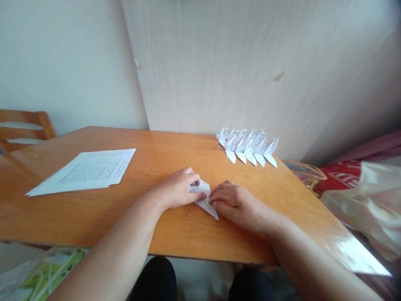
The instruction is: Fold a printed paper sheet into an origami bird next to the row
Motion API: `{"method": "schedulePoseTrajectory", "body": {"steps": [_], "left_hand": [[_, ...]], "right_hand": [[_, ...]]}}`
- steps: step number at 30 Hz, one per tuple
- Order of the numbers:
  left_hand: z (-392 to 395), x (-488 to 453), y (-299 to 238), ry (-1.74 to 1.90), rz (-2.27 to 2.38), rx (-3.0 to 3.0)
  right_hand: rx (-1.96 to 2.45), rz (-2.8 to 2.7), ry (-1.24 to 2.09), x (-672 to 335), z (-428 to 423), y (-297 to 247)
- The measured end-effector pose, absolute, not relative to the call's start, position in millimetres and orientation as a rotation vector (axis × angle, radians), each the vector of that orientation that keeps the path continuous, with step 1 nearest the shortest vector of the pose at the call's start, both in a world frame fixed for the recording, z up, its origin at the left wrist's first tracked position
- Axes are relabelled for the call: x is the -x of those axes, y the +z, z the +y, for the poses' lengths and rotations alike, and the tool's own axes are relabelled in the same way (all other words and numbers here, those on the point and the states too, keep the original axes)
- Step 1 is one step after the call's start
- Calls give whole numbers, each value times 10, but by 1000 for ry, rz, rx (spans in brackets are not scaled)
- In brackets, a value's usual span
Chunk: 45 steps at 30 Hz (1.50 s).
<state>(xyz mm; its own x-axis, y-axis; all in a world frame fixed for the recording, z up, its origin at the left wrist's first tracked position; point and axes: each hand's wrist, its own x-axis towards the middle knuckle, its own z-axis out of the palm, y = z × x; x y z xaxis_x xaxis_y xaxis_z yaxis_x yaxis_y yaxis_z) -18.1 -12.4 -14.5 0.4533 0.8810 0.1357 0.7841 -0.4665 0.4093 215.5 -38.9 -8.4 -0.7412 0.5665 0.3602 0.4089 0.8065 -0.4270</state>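
A small folded paper [205, 202] with printed text lies on the wooden table in front of me, one pointed corner toward my body. My left hand [180, 188] is on its left side, with the thumb flat on the paper and the index finger curled at its upper edge. From the right, my right hand [233, 202] presses bent fingertips along the paper's right edge. Farther back on the right stand two rows of folded paper pieces [249, 148] with upright points. At left lies a stack of printed sheets [97, 169].
The wooden table [175, 234] meets a pale board [203, 71] at the back. A wooden chair [25, 125] stands at far left. Plastic bags, one red and white [341, 177], are beside the right edge. A green bag [53, 271] sits below the table at lower left.
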Motion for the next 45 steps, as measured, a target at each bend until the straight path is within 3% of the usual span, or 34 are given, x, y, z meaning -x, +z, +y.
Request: {"method": "schedulePoseTrajectory", "body": {"steps": [8,27,45], "left_hand": [[-136,159,-131,490,1433,-2406],[-27,177,-219,579,1133,-2485],[-73,159,-205,560,1212,-2419]], "right_hand": [[896,-2430,369,-2175,-312,-148],[783,-2512,316,-2119,-375,-115],[829,-2452,400,-2093,-457,-61]]}}
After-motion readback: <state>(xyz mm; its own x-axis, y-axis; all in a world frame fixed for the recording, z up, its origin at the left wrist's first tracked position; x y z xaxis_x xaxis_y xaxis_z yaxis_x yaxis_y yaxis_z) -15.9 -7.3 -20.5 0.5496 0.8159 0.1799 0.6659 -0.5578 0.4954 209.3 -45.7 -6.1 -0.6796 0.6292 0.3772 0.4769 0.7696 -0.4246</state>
